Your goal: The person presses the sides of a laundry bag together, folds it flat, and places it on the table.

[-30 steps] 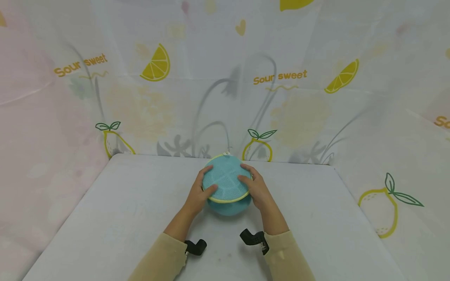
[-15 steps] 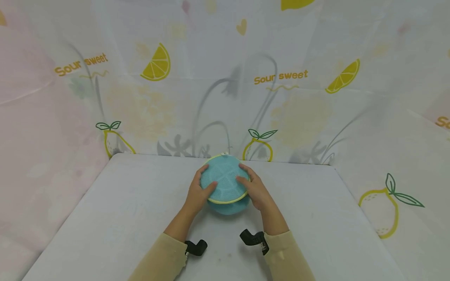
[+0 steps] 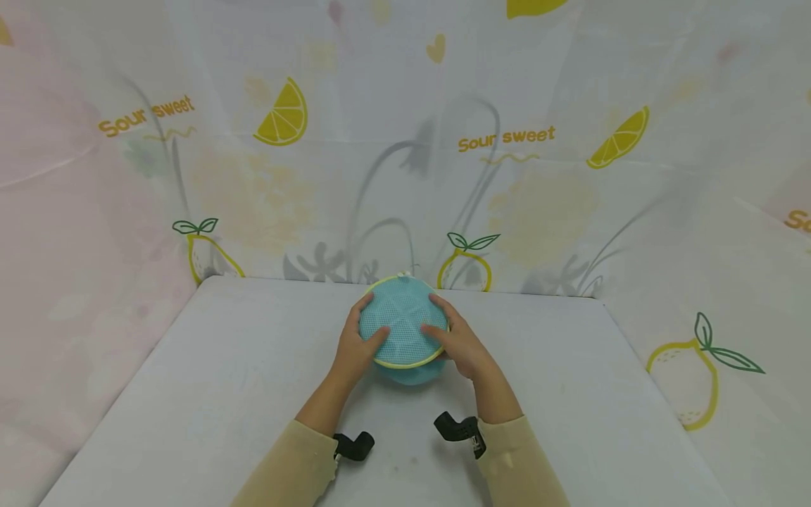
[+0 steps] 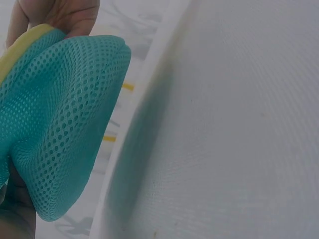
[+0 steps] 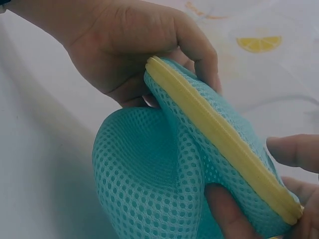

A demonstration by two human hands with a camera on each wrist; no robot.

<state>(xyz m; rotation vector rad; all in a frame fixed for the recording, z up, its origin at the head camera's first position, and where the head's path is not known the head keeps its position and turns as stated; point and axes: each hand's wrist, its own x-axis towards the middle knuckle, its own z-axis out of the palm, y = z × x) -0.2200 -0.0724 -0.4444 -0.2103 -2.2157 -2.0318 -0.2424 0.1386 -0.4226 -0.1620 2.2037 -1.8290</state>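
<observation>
Teal mesh bag (image 3: 404, 310) held over white table (image 3: 241, 394), nr its far edge, L hand (image 3: 356, 348) & R hand (image 3: 465, 346) both gripping yellow rim (image 5: 219, 132), thumbs on top. Risk: limp lower pouch (image 5: 144, 184) may fold/twist if pull's uneven; rim could slip if 1 grip loosens.

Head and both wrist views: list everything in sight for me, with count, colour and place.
Flat white table: 1, white, across the lower head view.
Round turquoise mesh bag with yellow edging: 1, turquoise and yellow, over the table's far middle.
Lemon-printed backdrop: sheet count unclear, pale with yellow, orange and green prints, behind and beside the table.
Bent black wrist devices: 2, black, one at each wrist.
Long beige sleeves: 2, beige, on the forearms.
Left hand: 1, bare, gripping the bag's left side.
Right hand: 1, bare, gripping its right side.
</observation>
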